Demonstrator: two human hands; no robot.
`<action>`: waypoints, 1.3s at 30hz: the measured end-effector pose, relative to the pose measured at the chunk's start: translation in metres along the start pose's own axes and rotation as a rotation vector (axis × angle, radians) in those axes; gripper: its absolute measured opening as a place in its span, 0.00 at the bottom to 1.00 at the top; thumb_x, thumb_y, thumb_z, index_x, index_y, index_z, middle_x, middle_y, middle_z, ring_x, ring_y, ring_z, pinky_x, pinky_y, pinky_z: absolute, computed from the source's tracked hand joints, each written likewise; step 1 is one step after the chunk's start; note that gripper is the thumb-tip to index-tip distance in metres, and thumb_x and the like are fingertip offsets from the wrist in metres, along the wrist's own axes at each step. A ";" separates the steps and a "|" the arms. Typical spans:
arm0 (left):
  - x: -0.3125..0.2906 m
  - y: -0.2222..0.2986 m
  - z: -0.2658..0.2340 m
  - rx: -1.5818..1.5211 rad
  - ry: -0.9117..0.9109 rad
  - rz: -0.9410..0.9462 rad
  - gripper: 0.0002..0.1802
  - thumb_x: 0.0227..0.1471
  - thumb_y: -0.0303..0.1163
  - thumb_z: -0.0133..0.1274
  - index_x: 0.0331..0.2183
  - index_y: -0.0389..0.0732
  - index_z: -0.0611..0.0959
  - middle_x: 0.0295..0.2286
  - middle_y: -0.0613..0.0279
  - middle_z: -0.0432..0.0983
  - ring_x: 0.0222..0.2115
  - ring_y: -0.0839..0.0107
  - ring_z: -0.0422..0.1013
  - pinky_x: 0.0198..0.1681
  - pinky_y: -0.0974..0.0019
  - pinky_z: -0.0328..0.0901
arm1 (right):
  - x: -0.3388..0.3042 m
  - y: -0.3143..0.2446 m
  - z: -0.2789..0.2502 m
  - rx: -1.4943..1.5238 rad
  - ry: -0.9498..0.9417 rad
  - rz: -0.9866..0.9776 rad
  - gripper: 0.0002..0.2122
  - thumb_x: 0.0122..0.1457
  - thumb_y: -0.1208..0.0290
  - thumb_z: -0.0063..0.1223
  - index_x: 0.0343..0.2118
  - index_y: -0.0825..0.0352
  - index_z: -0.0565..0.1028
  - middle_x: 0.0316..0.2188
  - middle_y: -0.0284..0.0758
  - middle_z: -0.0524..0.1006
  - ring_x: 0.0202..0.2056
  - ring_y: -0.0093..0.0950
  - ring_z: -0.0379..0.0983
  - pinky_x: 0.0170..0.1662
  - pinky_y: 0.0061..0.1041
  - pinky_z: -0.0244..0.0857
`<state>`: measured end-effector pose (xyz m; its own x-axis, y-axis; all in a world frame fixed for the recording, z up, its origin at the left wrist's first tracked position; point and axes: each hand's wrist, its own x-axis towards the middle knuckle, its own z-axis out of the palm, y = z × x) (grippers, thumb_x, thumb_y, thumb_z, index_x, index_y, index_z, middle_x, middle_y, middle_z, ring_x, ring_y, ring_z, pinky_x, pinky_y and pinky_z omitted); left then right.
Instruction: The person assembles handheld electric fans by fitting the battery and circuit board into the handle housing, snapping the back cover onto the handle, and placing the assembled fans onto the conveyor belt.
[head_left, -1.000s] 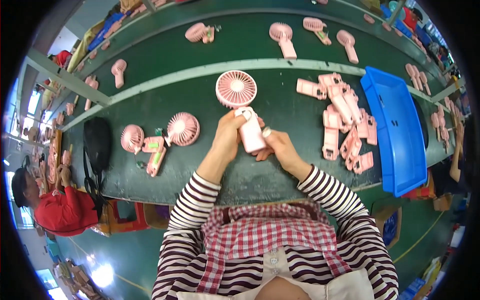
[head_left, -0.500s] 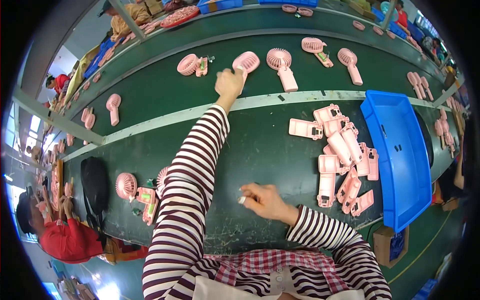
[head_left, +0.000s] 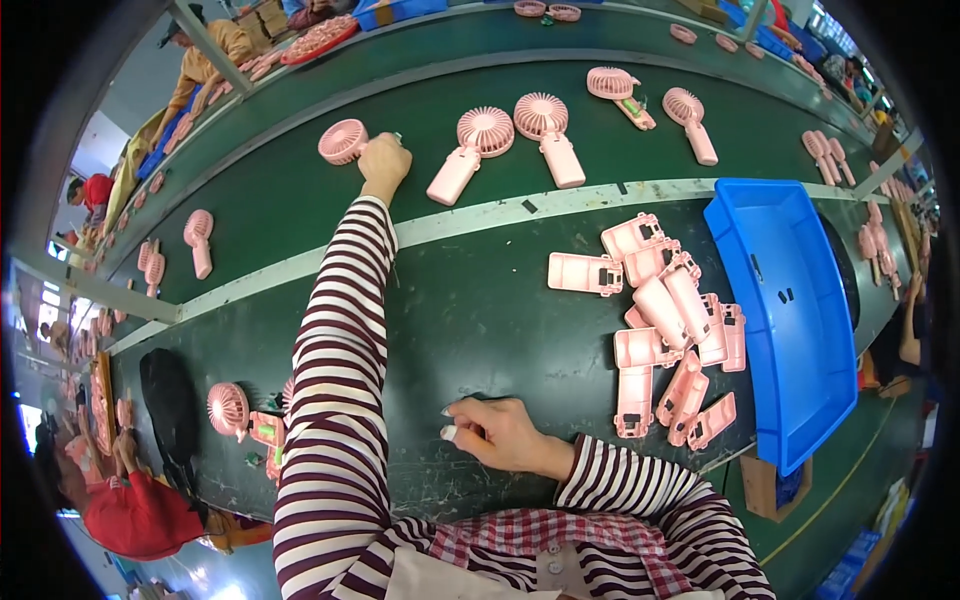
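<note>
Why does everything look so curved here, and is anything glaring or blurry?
In the head view, the fisheye lens bows the white rail and leaves dark corners; also in the head view, glare whitens the floor at lower left, the person in red looks soft, and the left hand and the fan beside it look fairly crisp.

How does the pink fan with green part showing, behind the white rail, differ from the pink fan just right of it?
The open fan shows a green strip in its handle; the closed fan has a plain pink handle. The closed fan lies nearer the white rail than the open fan. Both are pink with round, ribbed heads.
</note>
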<state>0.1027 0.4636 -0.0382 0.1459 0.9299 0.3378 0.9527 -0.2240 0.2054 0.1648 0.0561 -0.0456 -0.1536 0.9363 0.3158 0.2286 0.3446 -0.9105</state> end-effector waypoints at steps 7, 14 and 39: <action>-0.057 -0.040 -0.070 -0.818 -0.329 -0.311 0.11 0.47 0.34 0.48 0.26 0.36 0.80 0.27 0.58 0.77 0.27 0.64 0.73 0.31 0.59 0.66 | -0.008 -0.002 0.003 0.016 0.055 0.023 0.09 0.51 0.67 0.53 0.31 0.69 0.72 0.16 0.35 0.75 0.17 0.28 0.72 0.22 0.25 0.65; -0.154 -0.034 -0.162 -1.388 -0.512 -0.372 0.10 0.50 0.27 0.40 0.30 0.32 0.74 0.25 0.52 0.73 0.24 0.64 0.73 0.30 0.63 0.68 | -0.006 0.009 -0.001 0.103 0.365 0.082 0.19 0.56 0.73 0.45 0.50 0.70 0.61 0.38 0.36 0.70 0.31 0.19 0.65 0.32 0.15 0.62; -0.462 -0.003 -0.184 -0.441 -0.093 0.351 0.24 0.29 0.29 0.60 0.35 0.32 0.75 0.32 0.54 0.71 0.34 0.59 0.68 0.36 0.61 0.65 | 0.039 -0.059 0.027 -0.581 -0.416 0.199 0.40 0.37 0.62 0.58 0.55 0.70 0.56 0.48 0.51 0.64 0.46 0.45 0.65 0.47 0.32 0.61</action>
<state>-0.0165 -0.0191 -0.0257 0.4752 0.7951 0.3769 0.6447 -0.6061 0.4658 0.1190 0.0706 0.0133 -0.3811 0.9217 -0.0724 0.7444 0.2595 -0.6153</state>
